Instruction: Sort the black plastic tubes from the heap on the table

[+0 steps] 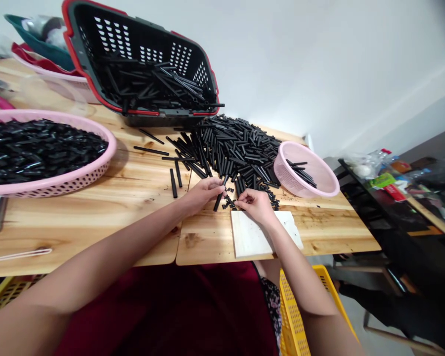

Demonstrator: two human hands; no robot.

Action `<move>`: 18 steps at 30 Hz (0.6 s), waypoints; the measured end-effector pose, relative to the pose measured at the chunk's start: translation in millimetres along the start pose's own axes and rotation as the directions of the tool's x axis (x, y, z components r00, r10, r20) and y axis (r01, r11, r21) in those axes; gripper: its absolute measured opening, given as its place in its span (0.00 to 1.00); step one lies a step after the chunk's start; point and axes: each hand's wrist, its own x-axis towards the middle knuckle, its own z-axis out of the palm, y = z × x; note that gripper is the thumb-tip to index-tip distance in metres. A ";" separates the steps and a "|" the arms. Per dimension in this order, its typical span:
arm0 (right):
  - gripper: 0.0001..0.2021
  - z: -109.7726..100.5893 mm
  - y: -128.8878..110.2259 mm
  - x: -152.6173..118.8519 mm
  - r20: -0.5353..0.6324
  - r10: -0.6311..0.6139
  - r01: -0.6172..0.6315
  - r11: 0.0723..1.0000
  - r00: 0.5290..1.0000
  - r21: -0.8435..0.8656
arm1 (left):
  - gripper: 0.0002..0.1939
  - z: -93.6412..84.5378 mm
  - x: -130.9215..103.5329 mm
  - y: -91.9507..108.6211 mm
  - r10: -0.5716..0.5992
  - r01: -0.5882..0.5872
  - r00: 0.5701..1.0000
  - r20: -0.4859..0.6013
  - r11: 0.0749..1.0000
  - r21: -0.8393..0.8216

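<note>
My left hand is closed on a black tube, which slants down between its fingertips. Just to the right, my right hand is pinched at a small black piece, over short black bits scattered on the wooden table. A large pile of black tubes lies beyond both hands. Under my right wrist is a white board at the table's front edge. Several loose tubes lie left of the pile, near my left hand.
A black basket with a red rim holds long tubes behind the pile. A pink basket full of black pieces stands left; a smaller pink basket stands right. Yellow crates sit below the table.
</note>
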 end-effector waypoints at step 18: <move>0.20 -14.5 -10.8 -24.3 -0.045 0.252 -0.128 0.626 0.967 0.769 | 0.28 2.1 -0.8 -3.7 -0.002 0.001 0.999 -0.037 1.000 -0.017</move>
